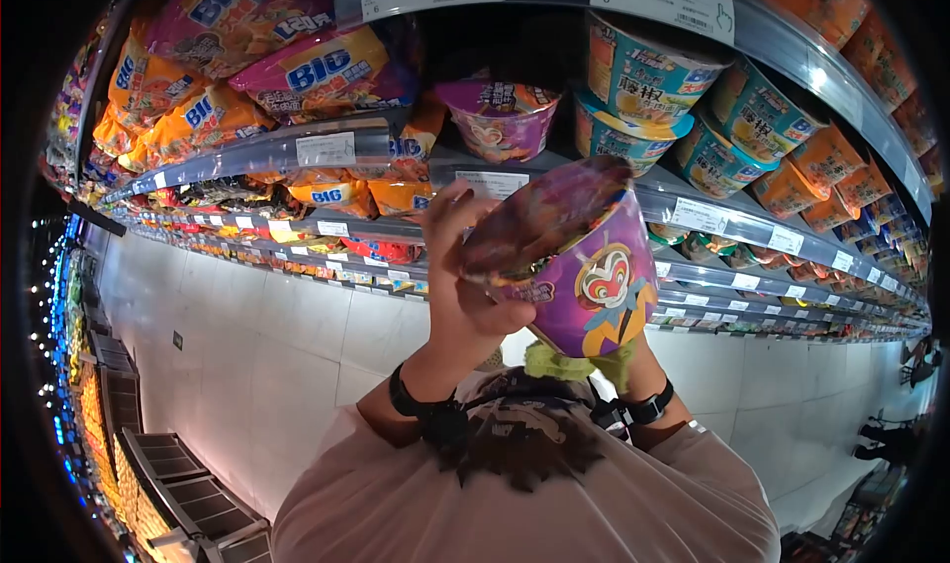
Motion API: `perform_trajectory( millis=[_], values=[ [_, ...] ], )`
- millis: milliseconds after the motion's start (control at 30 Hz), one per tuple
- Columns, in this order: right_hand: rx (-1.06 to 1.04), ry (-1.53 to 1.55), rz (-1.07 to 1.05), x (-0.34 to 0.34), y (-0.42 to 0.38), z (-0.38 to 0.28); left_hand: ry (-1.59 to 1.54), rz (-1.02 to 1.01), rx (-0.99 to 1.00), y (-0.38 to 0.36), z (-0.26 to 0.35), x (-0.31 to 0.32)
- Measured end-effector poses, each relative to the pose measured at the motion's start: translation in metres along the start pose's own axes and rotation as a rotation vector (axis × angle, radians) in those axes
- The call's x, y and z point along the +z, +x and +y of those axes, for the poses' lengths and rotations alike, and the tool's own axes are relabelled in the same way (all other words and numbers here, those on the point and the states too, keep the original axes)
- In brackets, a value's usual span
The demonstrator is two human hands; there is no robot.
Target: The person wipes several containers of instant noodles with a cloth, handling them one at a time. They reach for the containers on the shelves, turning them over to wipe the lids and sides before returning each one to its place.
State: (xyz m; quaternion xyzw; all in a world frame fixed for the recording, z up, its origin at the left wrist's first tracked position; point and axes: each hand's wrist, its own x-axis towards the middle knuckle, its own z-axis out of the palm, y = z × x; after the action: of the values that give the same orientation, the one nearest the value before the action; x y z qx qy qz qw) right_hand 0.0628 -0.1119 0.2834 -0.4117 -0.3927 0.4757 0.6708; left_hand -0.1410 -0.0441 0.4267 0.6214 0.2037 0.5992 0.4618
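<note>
The purple cup (599, 291) lies nearest the camera, tilted, with its dark, glossy lid (544, 222) angled toward the left of the view and a cartoon face on its side wall. My left hand (465, 291) grips the cup at its left side: fingers partly open and curved around the lid edge, thumb pressed against the lower wall. My right hand (641, 363) is positioned behind the cup at its lower right; the cup covers its fingers, so I cannot tell how far they are open or what they hold. A green cloth-like item (559, 361) shows directly below the cup. Each wrist carries a black band. The cup is located in front of the shelf (584, 172), above my shirt (524, 504). On the shelf, a second purple cup (502, 128) stands upright, teal cups (648, 78) are stacked to its right, and purple bags (332, 73) and orange bags (203, 118) lie to its left.
</note>
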Motion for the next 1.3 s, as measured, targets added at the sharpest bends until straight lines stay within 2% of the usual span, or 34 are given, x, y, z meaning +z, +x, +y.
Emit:
perform_trajectory(
  millis=[33, 67, 133, 167, 200, 267, 300, 333, 400, 433, 467, 533, 567, 667, 733, 833, 933, 1100, 1200, 1233, 1300],
  values=[
    [-0.011, -0.023, 0.010, 0.010, 0.000, -0.008, -0.263, -0.014, -0.154, 0.001, 0.008, 0.010],
    [-0.008, -0.024, 0.003, 0.020, -0.002, -0.018, -0.260, -0.007, -0.152, 0.000, 0.011, 0.011],
    [-0.356, -0.128, 0.017, 0.056, -0.005, -0.064, -0.361, -0.057, -0.371, 0.000, 0.019, 0.014],
    [-0.407, -0.344, -0.047, 0.042, -0.004, -0.054, -0.361, -0.066, -0.452, 0.000, 0.032, 0.015],
    [-0.411, -0.346, -0.050, 0.042, -0.003, -0.051, -0.362, -0.065, -0.446, 0.001, 0.031, 0.012],
    [-0.584, -0.294, -0.013, 0.044, -0.001, -0.047, -0.388, -0.178, -0.403, 0.000, 0.029, 0.009],
    [-0.631, -0.437, 0.014, 0.042, 0.000, -0.046, -0.411, -0.139, -0.431, 0.002, 0.040, 0.013],
    [-0.634, -0.438, 0.011, 0.041, 0.001, -0.045, -0.412, -0.138, -0.428, 0.004, 0.041, 0.012],
    [-0.601, -0.535, 0.082, 0.042, 0.002, -0.044, -0.218, -0.123, -0.386, 0.007, 0.042, 0.005],
    [-0.574, -0.525, 0.075, 0.043, 0.002, -0.047, -0.100, -0.137, -0.185, 0.010, 0.032, 0.000],
    [-0.574, -0.526, 0.076, 0.043, 0.003, -0.050, -0.100, -0.137, -0.184, 0.016, 0.028, -0.005],
    [-0.576, -0.465, -0.166, 0.041, 0.008, -0.057, 0.399, -0.095, 0.288, 0.034, 0.029, -0.009],
    [-0.602, -0.491, -0.215, 0.041, 0.010, -0.065, 0.513, -0.082, 0.327, 0.042, 0.033, -0.009],
    [-0.573, -0.443, -0.327, 0.039, 0.012, -0.069, 0.529, 0.019, 0.361, 0.071, 0.023, -0.007],
    [-0.562, -0.450, -0.270, 0.039, 0.006, -0.072, 0.520, 0.029, 0.379, 0.084, 0.016, -0.006],
    [-0.591, -0.661, -0.239, 0.032, 0.001, -0.079, 0.304, 0.076, 0.195, 0.100, 0.017, 0.004],
    [-0.490, -0.638, -0.200, 0.023, -0.009, -0.078, 0.279, 0.110, 0.222, 0.113, 0.010, 0.012],
    [-0.491, -0.679, -0.163, 0.013, -0.013, -0.082, 0.388, 0.165, 0.182, 0.128, -0.003, 0.021],
    [-0.488, -0.701, -0.146, 0.007, -0.014, -0.082, 0.464, 0.261, 0.289, 0.139, -0.004, 0.027],
    [-0.484, -0.704, -0.138, 0.006, -0.014, -0.082, 0.618, 0.292, 0.312, 0.142, -0.008, 0.023],
    [-0.487, -0.708, -0.117, 0.006, -0.015, -0.084, 0.684, 0.307, 0.295, 0.147, -0.010, 0.027]
  ],
)
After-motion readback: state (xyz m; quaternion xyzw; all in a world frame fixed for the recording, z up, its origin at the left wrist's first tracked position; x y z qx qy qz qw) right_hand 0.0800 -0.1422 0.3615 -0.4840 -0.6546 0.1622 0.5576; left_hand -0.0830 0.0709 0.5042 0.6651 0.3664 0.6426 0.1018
